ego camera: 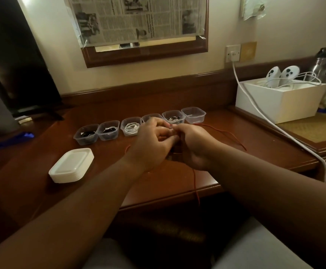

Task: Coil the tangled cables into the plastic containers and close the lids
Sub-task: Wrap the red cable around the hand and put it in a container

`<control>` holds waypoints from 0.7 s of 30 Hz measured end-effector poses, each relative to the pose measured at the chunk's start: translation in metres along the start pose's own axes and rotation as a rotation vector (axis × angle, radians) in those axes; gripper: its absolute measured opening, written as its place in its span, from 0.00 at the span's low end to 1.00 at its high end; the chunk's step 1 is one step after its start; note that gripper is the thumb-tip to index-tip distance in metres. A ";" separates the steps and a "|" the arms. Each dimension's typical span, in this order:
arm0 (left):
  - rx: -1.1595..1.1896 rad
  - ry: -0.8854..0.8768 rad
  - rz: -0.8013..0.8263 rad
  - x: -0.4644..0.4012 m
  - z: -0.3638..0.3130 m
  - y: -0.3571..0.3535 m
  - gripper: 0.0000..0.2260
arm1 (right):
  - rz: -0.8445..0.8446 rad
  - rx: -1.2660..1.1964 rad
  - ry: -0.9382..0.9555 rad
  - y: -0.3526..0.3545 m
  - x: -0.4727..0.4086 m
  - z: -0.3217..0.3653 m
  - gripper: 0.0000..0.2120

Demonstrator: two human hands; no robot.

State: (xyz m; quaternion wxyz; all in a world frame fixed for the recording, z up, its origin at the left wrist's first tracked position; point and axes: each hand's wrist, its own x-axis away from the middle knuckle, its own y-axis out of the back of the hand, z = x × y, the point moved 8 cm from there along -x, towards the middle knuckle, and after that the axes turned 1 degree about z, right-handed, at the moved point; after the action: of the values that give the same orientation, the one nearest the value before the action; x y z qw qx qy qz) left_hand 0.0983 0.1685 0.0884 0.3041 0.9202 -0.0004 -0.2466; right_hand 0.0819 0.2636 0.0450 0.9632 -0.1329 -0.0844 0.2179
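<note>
Red cable (228,135) pinched between both hands' grip, ends trailing outward

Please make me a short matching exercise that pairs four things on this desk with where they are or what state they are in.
Things:
1. red cable
2. stack of lids
3. rightmost container
4. white box

States:
A. holds two white controllers
B. sits at the near left of the desk
C. has nothing in it
D. is worked between both hands and hangs over the desk's front edge

Pairs: 1-D, 2-B, 3-C, 4-A
</note>
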 end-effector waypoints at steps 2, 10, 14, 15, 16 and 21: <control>-0.072 -0.127 -0.157 0.002 -0.008 0.016 0.02 | -0.004 -0.010 -0.014 -0.001 0.002 0.000 0.17; 0.830 0.409 0.114 0.015 0.023 -0.026 0.24 | 0.317 -0.103 -0.124 -0.042 0.013 -0.003 0.19; 0.897 0.485 0.226 0.029 0.037 -0.058 0.18 | 0.116 -0.385 0.253 -0.021 0.002 0.037 0.19; 0.851 0.466 0.269 0.033 0.034 -0.063 0.18 | 0.020 -0.224 0.397 -0.009 0.002 0.051 0.19; 0.756 0.434 0.292 0.035 0.034 -0.064 0.16 | -0.086 0.076 0.548 0.001 0.005 0.065 0.18; 0.287 0.253 0.228 0.022 0.038 -0.025 0.10 | -0.095 1.730 0.463 -0.003 -0.007 0.042 0.18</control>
State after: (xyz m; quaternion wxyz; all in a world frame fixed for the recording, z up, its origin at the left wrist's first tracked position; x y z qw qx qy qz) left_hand 0.0968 0.1640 0.0377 0.1935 0.9716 -0.1014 -0.0904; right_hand 0.0679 0.2676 0.0849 0.7273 0.6026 0.3003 0.1329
